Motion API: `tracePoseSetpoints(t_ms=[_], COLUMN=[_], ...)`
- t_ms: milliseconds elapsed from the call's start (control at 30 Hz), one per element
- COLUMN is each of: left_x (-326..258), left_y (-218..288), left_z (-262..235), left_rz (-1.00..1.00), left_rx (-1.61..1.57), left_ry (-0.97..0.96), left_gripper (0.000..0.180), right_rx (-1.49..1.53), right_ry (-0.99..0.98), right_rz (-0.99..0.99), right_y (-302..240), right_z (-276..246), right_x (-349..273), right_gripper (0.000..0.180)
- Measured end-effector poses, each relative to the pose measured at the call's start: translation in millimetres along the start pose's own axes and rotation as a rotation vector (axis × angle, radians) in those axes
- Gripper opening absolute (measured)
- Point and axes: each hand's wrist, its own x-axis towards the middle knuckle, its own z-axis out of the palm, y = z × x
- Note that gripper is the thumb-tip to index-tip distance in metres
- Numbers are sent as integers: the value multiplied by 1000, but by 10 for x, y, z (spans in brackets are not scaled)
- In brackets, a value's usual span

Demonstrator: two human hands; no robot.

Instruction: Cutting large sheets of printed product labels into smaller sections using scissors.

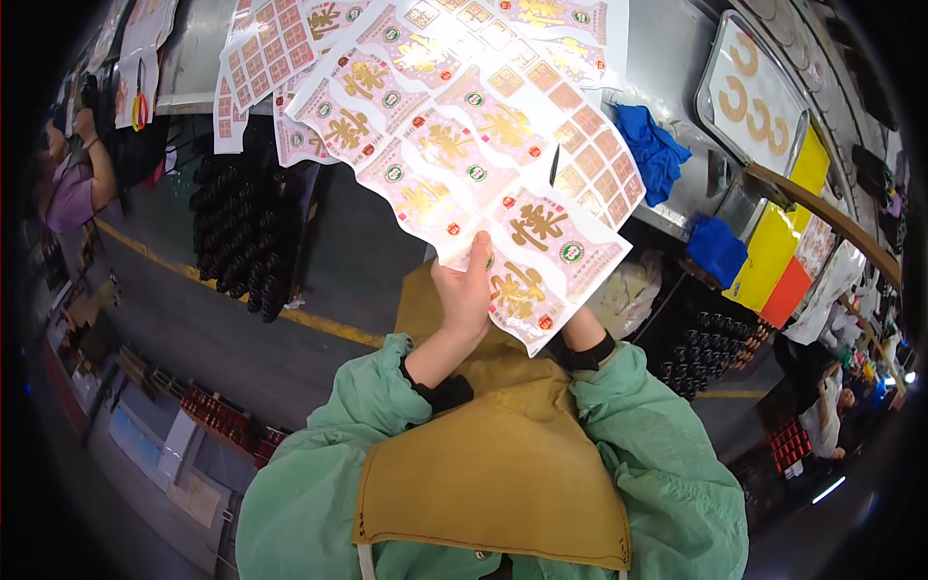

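My left hand (464,290) pinches the near edge of a printed decal sheet (445,135), thumb on top and fingers beneath. The sheet is white and pink, with gold characters, small green round marks and rows of brown-gold squares along its right side. Its near corner droops toward my apron. My right hand (583,332) goes under this corner; only the wrist area shows, and the fingers are hidden. A thin dark pointed tip (554,165) shows against the sheet near the squares; what it belongs to cannot be made out.
More decal sheets (266,53) lie on the metal table (188,72). To the right are blue cloth (650,150), a tray (710,101) with tan C-shaped pieces, and yellow board (778,253). Dark stacked items (246,232) stand left below. Other people (72,188) work at both sides.
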Motion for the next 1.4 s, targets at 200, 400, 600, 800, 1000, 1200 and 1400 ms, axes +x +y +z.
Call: tracePoseSetpoints(t_ms=[200,400,600,800,1000,1200,1400], left_x=[11,-85,-134,-123,-111,-94,-132], left_y=[-32,42,90,83,233,129,92], left_z=[-151,-154,-151,-100,-269,-264,-178], left_rz=[47,-49,-47,-58,-79,-59,-40], left_rx=[16,2,-75,-15,49,100,65], left_ry=[-3,15,10,15,43,9,12], left_gripper=[24,25,26,27,32,33,26], right_rx=[157,1,-169,-342,-591,-571,-499], right_ry=[26,-71,-191,-256,-18,-77,-142], right_rz=[118,112,122,85,-33,-199,-201], right_y=[-299,-431,-509,-640,-473,-373,-428], right_z=[27,90,138,171,435,98,14], right_x=[853,957,913,902,1121,1014,882], right_gripper=[40,39,39,38,38,25,25])
